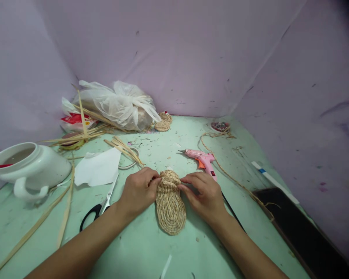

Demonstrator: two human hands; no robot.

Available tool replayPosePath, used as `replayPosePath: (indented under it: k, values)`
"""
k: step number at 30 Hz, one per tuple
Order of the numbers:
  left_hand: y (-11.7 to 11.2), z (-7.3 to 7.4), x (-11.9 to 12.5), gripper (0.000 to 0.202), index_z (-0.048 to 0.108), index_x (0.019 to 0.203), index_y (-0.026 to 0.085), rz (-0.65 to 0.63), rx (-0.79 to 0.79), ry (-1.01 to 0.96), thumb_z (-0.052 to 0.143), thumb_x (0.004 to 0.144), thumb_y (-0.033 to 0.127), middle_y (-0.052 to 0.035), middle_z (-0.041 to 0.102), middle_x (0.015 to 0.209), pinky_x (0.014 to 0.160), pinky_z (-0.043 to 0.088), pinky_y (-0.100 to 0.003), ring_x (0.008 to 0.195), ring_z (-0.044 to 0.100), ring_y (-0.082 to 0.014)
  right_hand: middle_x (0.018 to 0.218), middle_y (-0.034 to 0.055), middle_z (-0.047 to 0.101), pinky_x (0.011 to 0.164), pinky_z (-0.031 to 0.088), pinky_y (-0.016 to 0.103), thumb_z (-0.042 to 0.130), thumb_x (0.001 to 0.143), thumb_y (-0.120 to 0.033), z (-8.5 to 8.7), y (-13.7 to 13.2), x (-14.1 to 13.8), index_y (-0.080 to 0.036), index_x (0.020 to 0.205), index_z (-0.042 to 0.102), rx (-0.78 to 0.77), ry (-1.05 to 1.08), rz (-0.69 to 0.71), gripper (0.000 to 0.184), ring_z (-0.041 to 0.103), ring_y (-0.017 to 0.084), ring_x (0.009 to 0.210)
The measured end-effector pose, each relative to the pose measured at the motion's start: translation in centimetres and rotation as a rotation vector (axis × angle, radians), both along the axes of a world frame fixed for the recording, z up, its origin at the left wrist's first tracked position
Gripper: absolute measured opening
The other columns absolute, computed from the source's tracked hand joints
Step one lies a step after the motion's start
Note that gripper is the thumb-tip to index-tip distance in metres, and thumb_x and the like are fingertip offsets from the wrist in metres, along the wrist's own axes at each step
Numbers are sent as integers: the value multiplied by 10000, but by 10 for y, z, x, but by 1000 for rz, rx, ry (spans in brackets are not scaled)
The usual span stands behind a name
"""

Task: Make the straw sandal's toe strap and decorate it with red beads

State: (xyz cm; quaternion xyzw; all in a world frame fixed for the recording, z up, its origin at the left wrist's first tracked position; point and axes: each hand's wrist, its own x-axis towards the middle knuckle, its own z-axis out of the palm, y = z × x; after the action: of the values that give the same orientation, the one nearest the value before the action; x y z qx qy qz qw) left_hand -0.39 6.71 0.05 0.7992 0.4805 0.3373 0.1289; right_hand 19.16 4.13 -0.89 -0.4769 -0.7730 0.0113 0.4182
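Note:
A small woven straw slipper (171, 209) lies on the green table in front of me, its rounded sole end toward me and a raised woven band across the far part. My left hand (141, 188) pinches the band's left edge between thumb and fingers. On the opposite edge, my right hand (203, 193) has its thumb and fingertips closed on the band. Just beyond my right hand rests a pink glue gun (202, 158), nozzle pointing left. Black-handled scissors (106, 201) lie beside my left forearm, partly hidden by it.
A white mug-like pot (49, 166) stands at left near white paper (95, 168) and straw strips (65, 217). Behind are a tied plastic bag (119, 104) and another woven slipper (163, 122). A bead dish (220, 126), braided cord (235, 181) and dark board (296, 228) lie right.

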Motion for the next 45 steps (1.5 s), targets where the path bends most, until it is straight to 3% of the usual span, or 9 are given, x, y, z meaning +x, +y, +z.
replayPosePath:
  k: [10,19,23,31,38,41,45]
  values:
    - [-6,2,-3,196,546,741,156,-116,71,65,377,835,120,-33,583,669,577,435,-264,618,554,-149,657,72,644,584,458,324,502,776,-99,-4,-4,-15,-143,746,604,-14,2,-70,115,579,195,628]
    - [-9,-2,-5,71,587,758,151,-70,-34,-83,527,754,113,5,596,618,537,433,-215,544,551,-110,703,60,674,598,468,293,547,783,-136,-2,-7,-14,-149,820,621,1,37,-54,83,605,174,645]
    - [-9,-2,-5,36,596,763,147,-76,59,-96,563,772,159,-2,619,630,537,435,-211,546,564,-109,663,38,674,565,438,269,591,793,-186,0,-6,-14,-164,804,643,65,-47,-72,58,597,156,600]
    - [-10,-6,-6,180,566,733,143,-83,204,138,410,819,116,-44,591,623,527,446,-267,573,580,-167,611,25,642,513,391,241,503,829,-154,-5,-5,-16,-174,724,579,114,-142,-133,131,582,140,551]
    - [-12,-8,-6,197,546,707,151,-52,207,147,392,818,97,-41,553,603,517,440,-277,568,562,-175,611,60,626,516,399,271,444,825,-113,-8,-4,-17,-180,678,531,124,-142,-119,183,563,171,556]
    - [-12,-7,-7,170,554,741,149,-70,213,113,415,830,110,-40,577,633,553,453,-266,600,574,-163,636,58,636,545,433,267,480,824,-134,-5,-4,-14,-168,716,555,95,-120,-92,136,584,170,592]
    - [-12,-4,-7,107,564,793,149,-111,156,-8,464,832,143,-41,600,695,592,456,-248,650,576,-146,769,60,680,607,473,272,496,834,-172,-1,-6,-10,-151,907,601,-2,-67,-56,130,628,172,692]
